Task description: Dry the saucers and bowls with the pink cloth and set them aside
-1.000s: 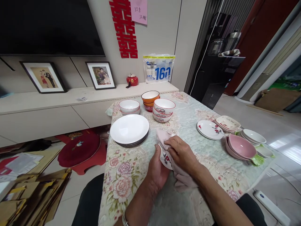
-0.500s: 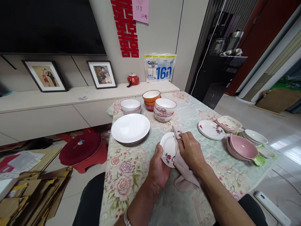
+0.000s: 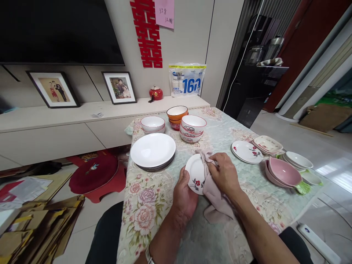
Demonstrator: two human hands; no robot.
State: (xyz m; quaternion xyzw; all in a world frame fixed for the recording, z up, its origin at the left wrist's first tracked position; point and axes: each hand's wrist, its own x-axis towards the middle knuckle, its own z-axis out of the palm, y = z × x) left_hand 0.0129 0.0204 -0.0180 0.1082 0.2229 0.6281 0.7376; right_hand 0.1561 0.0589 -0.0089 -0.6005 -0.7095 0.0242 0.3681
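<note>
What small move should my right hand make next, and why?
Probably ease the cloth leftward across the small plate: your right hand has it over the plate's right side, the plate's middle is uncovered, and your left hand supports the left edge.

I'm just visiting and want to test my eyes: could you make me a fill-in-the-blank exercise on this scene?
The left hand holds a small plate decorated with ____ flowers.
The cloth is in the person's ____ hand.
The bag on the cabinet shows the big blue number ____.

Missing words: red; right; 160.
</note>
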